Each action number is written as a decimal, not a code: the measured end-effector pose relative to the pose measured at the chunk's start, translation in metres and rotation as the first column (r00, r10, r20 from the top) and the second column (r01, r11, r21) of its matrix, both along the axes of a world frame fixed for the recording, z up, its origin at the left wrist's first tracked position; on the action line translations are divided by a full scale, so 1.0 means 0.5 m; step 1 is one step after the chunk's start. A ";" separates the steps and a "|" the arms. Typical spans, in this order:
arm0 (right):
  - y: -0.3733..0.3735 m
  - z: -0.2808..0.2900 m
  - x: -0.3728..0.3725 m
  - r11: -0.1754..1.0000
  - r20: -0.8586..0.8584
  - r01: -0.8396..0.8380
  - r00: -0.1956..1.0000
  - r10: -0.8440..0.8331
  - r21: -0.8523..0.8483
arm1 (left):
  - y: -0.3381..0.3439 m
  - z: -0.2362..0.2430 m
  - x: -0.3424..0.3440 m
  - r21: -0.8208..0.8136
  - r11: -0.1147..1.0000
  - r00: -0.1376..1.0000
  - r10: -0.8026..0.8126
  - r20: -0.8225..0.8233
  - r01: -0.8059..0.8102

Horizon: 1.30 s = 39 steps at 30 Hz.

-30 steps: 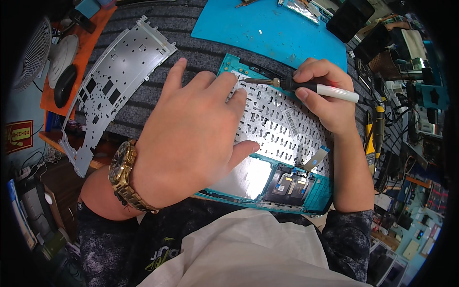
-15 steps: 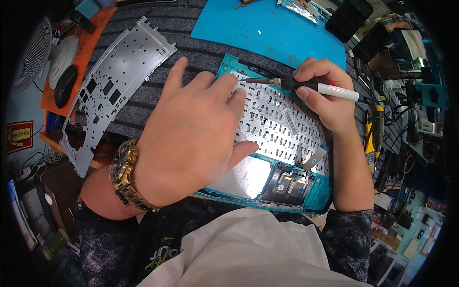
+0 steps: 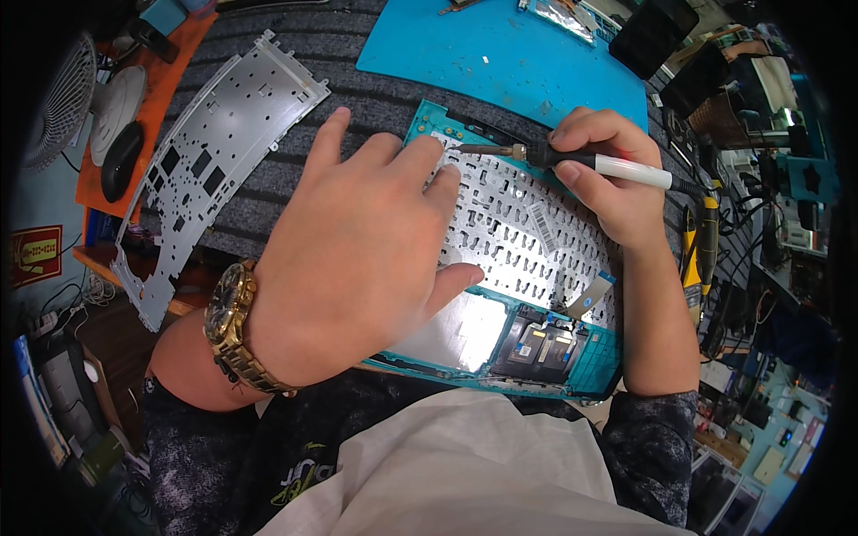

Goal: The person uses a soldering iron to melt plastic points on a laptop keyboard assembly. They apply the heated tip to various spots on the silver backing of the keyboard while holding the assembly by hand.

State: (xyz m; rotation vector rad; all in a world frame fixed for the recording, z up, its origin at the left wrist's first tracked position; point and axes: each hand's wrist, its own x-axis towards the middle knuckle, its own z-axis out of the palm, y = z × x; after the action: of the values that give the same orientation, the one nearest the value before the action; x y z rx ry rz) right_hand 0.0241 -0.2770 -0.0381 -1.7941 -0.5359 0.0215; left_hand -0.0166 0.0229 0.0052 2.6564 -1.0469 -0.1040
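A teal laptop palmrest (image 3: pixel 609 350) lies upside down before me, and the silver back of its keyboard (image 3: pixel 514 230) faces up. My right hand (image 3: pixel 608 170) grips a soldering iron (image 3: pixel 630 171) with a white and black handle. Its tip rests at or just above the keyboard's far left corner, close to my left fingertips; whether it touches I cannot tell. My left hand (image 3: pixel 366 237) lies over the left part of the palmrest, fingers spread, hiding what is beneath. A ribbon cable (image 3: pixel 591 294) sticks up near the touchpad (image 3: pixel 536 347).
At the left, a perforated silver metal plate (image 3: pixel 223 125) lies on the grey striped mat (image 3: pixel 357 112). A blue work mat (image 3: pixel 483 62) spreads at the back. Yellow-handled cutters (image 3: pixel 708 234) and black cables sit at the right. A fan (image 3: pixel 116 103) stands far left.
Both hands and the soldering iron stay almost where they were. The iron has shifted by a hair at most; the palmrest has not moved.
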 end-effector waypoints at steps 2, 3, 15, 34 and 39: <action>-0.001 0.000 -0.001 1.000 -0.002 0.009 1.000 -0.009 0.004 | -0.001 0.000 -0.001 0.000 1.000 1.000 -0.003 0.001 0.003; -0.001 0.000 -0.002 1.000 0.003 0.008 1.000 -0.008 0.004 | -0.002 0.001 -0.001 0.000 1.000 1.000 -0.003 0.000 0.003; 0.001 0.003 -0.001 0.999 0.027 -0.002 1.000 0.003 -0.039 | -0.001 0.002 0.000 -0.004 1.000 1.000 -0.003 -0.007 0.003; -0.022 -0.005 0.002 0.997 -0.004 0.003 1.000 -0.003 0.071 | -0.003 0.002 -0.002 -0.014 1.000 1.000 0.006 0.002 -0.006; -0.055 -0.007 0.007 0.982 -0.071 0.053 0.997 -0.040 0.182 | -0.003 0.001 -0.004 -0.034 0.999 1.000 0.012 0.006 -0.012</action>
State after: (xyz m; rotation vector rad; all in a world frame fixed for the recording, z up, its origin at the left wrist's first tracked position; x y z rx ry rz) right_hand 0.0275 -0.3046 -0.0414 -1.6188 -0.4334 0.0004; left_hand -0.0184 0.0216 0.0058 2.6335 -1.0254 -0.0751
